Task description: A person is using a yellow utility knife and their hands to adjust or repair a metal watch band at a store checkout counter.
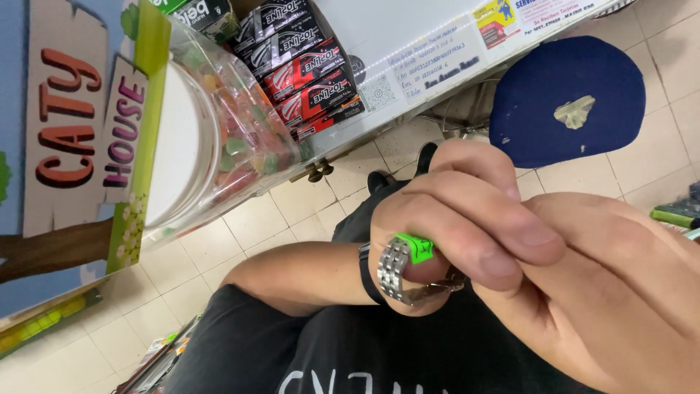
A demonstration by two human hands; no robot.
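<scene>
Right hand [583,277], left hand [437,219] both pinch one metal watch [397,270], one green tag [417,248].

Left of the grip, the clear candy jar [219,124] and counter edge [408,95] crowd the space. Below the grip, black clothing [350,350] blocks; behind it, the blue stool seat [569,95] stands over bare tiles [292,211].

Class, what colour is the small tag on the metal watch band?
Bright green tag, clearest in the head view.

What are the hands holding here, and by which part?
A metal watch with a green tag on its band. The right hand pinches it near the band by thumb and fingers; the left hand lies mostly hidden behind.
</scene>
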